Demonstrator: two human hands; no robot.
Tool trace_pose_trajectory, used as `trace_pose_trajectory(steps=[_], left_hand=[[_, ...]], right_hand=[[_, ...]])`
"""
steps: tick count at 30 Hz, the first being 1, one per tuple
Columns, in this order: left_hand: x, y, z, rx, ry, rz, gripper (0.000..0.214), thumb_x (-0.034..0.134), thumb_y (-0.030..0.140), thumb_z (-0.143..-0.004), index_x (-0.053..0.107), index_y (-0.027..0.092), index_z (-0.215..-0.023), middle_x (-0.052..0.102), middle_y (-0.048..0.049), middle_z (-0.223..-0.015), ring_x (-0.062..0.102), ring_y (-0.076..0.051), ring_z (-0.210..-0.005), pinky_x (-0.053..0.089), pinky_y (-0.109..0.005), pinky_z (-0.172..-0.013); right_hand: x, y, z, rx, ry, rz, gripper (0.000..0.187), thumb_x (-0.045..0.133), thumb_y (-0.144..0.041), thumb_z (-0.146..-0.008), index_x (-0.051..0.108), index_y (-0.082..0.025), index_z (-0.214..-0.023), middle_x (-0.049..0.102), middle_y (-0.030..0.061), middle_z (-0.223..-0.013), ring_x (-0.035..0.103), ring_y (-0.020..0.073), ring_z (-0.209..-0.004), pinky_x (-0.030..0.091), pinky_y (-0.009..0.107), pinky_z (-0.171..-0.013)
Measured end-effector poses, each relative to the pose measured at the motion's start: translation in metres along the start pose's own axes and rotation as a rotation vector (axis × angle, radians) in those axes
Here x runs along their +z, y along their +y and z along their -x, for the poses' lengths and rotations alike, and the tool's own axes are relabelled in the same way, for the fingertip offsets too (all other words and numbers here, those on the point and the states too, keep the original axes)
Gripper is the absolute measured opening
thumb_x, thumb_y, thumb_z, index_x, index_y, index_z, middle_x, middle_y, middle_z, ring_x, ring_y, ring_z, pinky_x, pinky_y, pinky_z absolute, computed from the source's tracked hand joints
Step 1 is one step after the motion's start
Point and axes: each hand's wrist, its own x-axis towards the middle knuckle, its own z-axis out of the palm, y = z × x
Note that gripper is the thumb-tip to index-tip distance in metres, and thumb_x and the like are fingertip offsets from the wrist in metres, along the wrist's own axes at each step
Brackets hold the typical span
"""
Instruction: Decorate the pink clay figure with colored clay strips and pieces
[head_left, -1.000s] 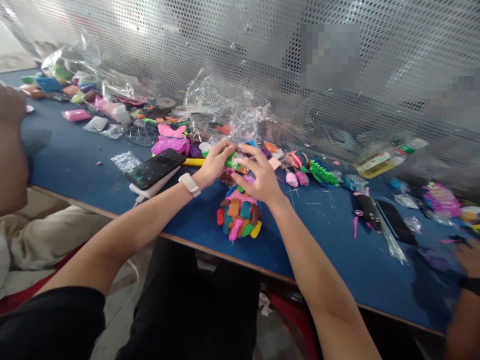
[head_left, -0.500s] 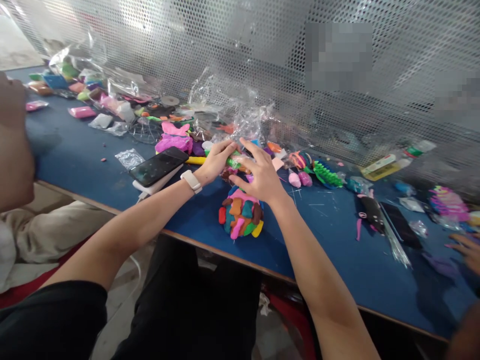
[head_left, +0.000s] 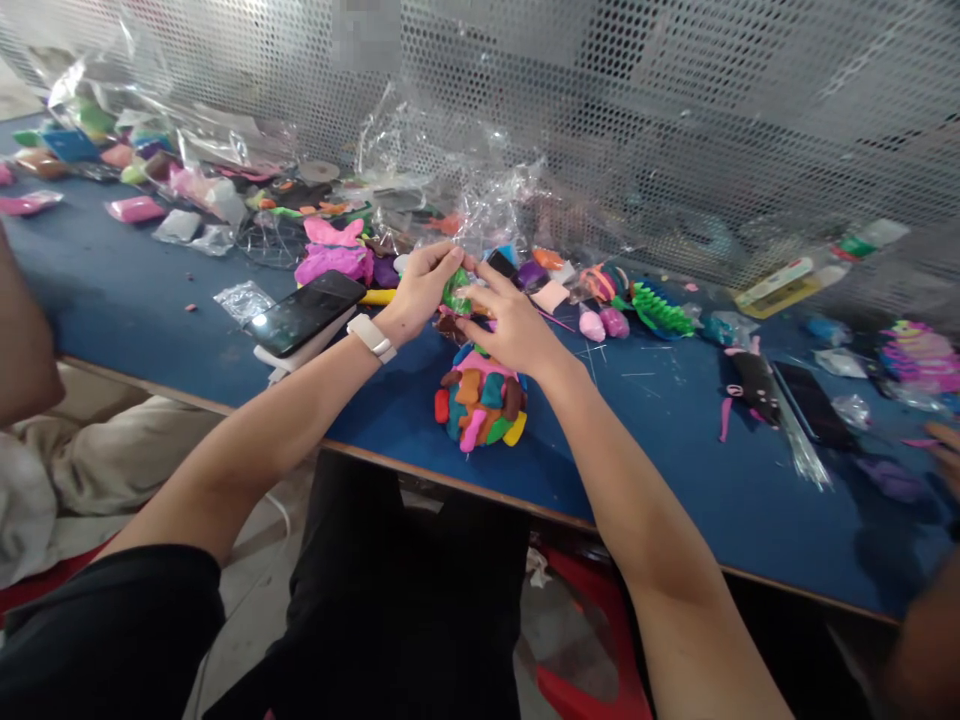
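Observation:
My left hand (head_left: 420,290) and my right hand (head_left: 504,322) meet above the blue table (head_left: 135,300), both pinching a small clear packet of green clay (head_left: 455,295). A white band sits on my left wrist. Just below the hands stands a clay ball (head_left: 480,405) covered in patches of red, orange, brown, pink, yellow and green. A black phone (head_left: 306,312) lies on a white block to the left of my left hand.
Crumpled clear wrappers (head_left: 450,190), clay packets and clay figures lie along a perforated metal screen (head_left: 675,110). A green ridged clay figure (head_left: 660,312) and a second phone (head_left: 814,405) lie to the right. Other people's limbs show at the left and right edges.
My hands have closed in on the green packet and lifted it slightly. The view has shifted, so the table items sit higher and further left in the picture.

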Motion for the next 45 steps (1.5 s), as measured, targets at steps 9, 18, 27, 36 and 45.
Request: trace_pose_trajectory(steps=[9, 18, 27, 36, 45], left_hand=[[-0.012, -0.01, -0.012, 0.221, 0.115, -0.279, 0.052, 0.059, 0.061, -0.116, 0.075, 0.021, -0.087, 0.067, -0.0029, -0.08, 0.059, -0.016, -0.077, 0.05, -0.031, -0.074], [-0.012, -0.01, -0.006, 0.2, 0.083, -0.214, 0.069, 0.052, 0.089, -0.108, 0.074, 0.024, -0.104, 0.058, -0.001, -0.077, 0.059, -0.015, -0.064, 0.054, -0.032, -0.06], [-0.008, -0.004, -0.001, 0.17, -0.09, -0.117, 0.054, 0.077, 0.074, -0.104, 0.066, 0.026, -0.127, 0.072, -0.0035, -0.102, 0.075, -0.016, -0.07, 0.067, -0.034, -0.064], [-0.004, -0.002, 0.004, 0.125, -0.177, -0.032, 0.039, 0.076, 0.056, -0.108, 0.065, 0.026, -0.13, 0.073, -0.0033, -0.099, 0.079, -0.018, -0.078, 0.071, -0.036, -0.073], [-0.01, 0.001, 0.005, 0.338, -0.227, -0.407, 0.055, 0.085, 0.049, -0.1, 0.067, 0.023, -0.146, 0.077, -0.0119, -0.135, 0.079, -0.029, -0.116, 0.067, -0.045, -0.103]], right_hand=[[-0.02, -0.011, -0.001, 0.011, 0.08, -0.017, 0.021, 0.072, -0.045, -0.112, 0.076, -0.025, -0.106, 0.075, 0.0092, -0.118, 0.074, 0.0293, -0.104, 0.064, 0.051, -0.101], [-0.006, 0.007, 0.0, 0.089, 0.405, -0.32, 0.043, 0.073, -0.072, -0.107, 0.071, -0.031, -0.119, 0.076, 0.0032, -0.1, 0.074, 0.023, -0.088, 0.068, 0.041, -0.08], [-0.003, 0.024, -0.002, 0.138, 0.53, -0.366, 0.051, 0.09, -0.074, -0.094, 0.077, -0.026, -0.105, 0.082, 0.0036, -0.097, 0.078, 0.0219, -0.085, 0.068, 0.039, -0.076], [-0.006, 0.02, 0.0, 0.09, 0.503, -0.26, 0.055, 0.077, -0.082, -0.101, 0.09, -0.03, -0.106, 0.083, 0.0059, -0.102, 0.077, 0.0249, -0.09, 0.066, 0.043, -0.078], [0.003, 0.035, -0.005, 0.253, 0.498, -0.475, 0.072, 0.084, -0.096, -0.081, 0.088, -0.027, -0.1, 0.078, 0.0029, -0.083, 0.07, 0.0213, -0.068, 0.065, 0.043, -0.068]])
